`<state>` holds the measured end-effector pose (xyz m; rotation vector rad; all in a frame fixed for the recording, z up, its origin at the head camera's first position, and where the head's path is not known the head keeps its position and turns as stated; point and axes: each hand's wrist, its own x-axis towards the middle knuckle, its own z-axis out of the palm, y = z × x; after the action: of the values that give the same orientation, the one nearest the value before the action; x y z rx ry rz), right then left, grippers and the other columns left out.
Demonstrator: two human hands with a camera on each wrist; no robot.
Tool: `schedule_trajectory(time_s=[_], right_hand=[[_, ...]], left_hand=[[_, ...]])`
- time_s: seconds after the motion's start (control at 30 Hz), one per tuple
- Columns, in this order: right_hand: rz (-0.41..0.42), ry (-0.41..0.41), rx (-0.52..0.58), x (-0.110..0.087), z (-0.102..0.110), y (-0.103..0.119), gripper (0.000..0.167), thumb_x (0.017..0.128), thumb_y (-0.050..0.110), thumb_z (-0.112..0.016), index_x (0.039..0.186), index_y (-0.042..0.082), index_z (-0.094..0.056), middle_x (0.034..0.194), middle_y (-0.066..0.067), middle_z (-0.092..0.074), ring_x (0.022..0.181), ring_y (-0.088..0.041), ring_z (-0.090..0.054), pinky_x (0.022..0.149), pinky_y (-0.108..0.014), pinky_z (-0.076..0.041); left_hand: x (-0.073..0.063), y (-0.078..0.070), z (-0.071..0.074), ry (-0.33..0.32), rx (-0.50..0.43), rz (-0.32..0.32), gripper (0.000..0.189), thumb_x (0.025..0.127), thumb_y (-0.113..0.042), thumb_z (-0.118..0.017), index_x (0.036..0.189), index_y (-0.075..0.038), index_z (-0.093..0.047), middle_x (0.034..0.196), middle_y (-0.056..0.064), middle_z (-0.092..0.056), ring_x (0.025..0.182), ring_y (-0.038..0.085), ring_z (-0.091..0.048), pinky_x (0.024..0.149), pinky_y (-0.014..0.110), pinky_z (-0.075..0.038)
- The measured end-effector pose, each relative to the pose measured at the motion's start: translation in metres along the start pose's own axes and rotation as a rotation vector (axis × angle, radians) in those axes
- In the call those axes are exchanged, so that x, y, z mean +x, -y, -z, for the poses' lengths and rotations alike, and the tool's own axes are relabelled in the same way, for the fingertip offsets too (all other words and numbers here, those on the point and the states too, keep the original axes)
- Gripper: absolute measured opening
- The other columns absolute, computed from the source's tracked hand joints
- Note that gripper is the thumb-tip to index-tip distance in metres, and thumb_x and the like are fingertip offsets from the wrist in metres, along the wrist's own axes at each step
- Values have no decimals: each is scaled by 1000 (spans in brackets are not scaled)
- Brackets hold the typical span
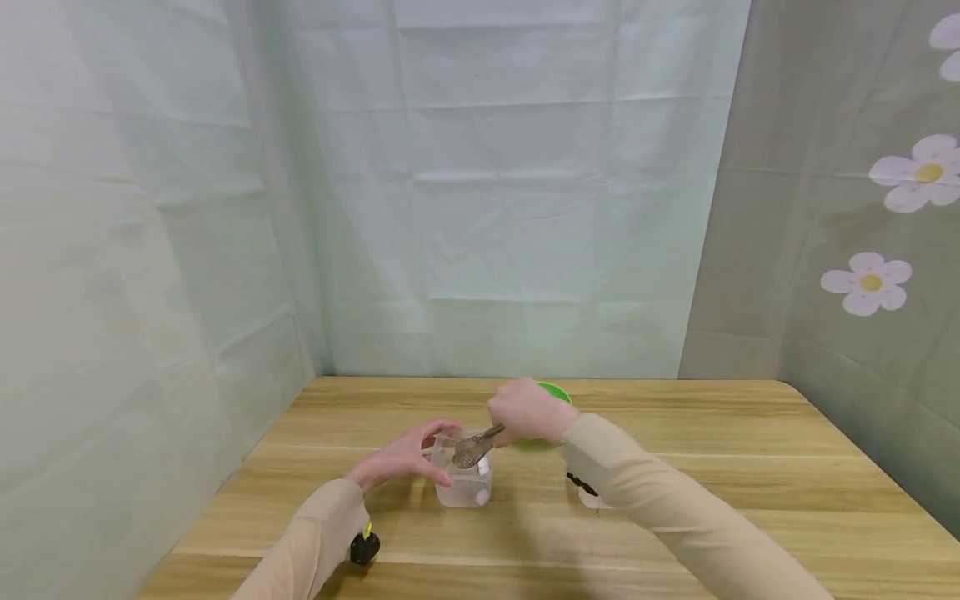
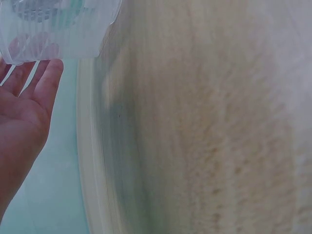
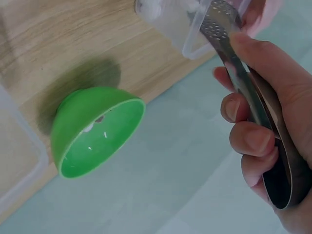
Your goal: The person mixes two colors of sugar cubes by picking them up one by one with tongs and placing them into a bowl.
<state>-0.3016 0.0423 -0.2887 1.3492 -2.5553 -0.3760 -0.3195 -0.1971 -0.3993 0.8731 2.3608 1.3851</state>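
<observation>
A clear plastic container [image 1: 463, 493] with white pieces inside stands on the table. My left hand [image 1: 408, 457] holds it from the left side, thumb toward the front and fingers behind; in the left wrist view the fingertips lie against the container wall [image 2: 73, 46]. My right hand [image 1: 528, 410] grips metal tongs [image 1: 474, 450], their perforated heads at the container's opening. The right wrist view shows the fingers wrapped round the tongs' arms [image 3: 243, 92]. What lies between the tong heads is hidden.
A green bowl [image 3: 80, 114] stands beyond my right hand, with small bits inside. Another clear container [image 3: 24, 161] is at the left edge of the right wrist view, mostly under my right sleeve in the head view. Pale curtains [image 1: 510, 208] surround the wooden table [image 1: 750, 467].
</observation>
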Motion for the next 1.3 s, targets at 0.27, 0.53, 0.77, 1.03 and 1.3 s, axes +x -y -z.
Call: schedule_trajectory(time_s=[0.27,0.53,0.77,1.03,1.3], right_hand=[[-46,-33,198,-14,-4,-13,25,76,31,-72,56,19,-64,49,13,-40,45,-4,-28,41,-18,-26],[3,-142,240,-30,-7,-18,18,76,32,-72,71,15,-71,59,14,-41,50,-2,-32,42,-15,-30],[11,-211,284,-47,-6,-22,36,77,34,-70,54,19,-47,51,14,-30,47,0,-25,41,-14,-25],[-31,-253,373,-70,-5,-35,25,78,27,-70,58,18,-57,49,17,-33,44,3,-25,39,-15,-23],[-51,-266,363,-88,-9,-45,26,80,26,-69,59,20,-56,49,17,-33,44,5,-23,38,-15,-21]], left_hand=[[2,1,0,-3,1,-7,83,68,-21,-79,136,-7,-35,129,5,-41,119,27,-35,95,48,-27],[1,0,0,-13,11,-2,85,66,-23,-80,136,-8,-35,131,6,-39,120,28,-34,95,49,-28],[0,0,-1,-11,5,-12,86,65,-22,-80,136,-6,-34,131,7,-39,120,30,-33,95,48,-28],[0,-1,0,-8,-8,-3,85,65,-21,-80,135,-8,-35,130,7,-41,119,29,-35,95,48,-29],[-1,2,2,-4,0,-9,83,66,-22,-80,135,-6,-35,129,6,-42,119,27,-35,95,46,-28]])
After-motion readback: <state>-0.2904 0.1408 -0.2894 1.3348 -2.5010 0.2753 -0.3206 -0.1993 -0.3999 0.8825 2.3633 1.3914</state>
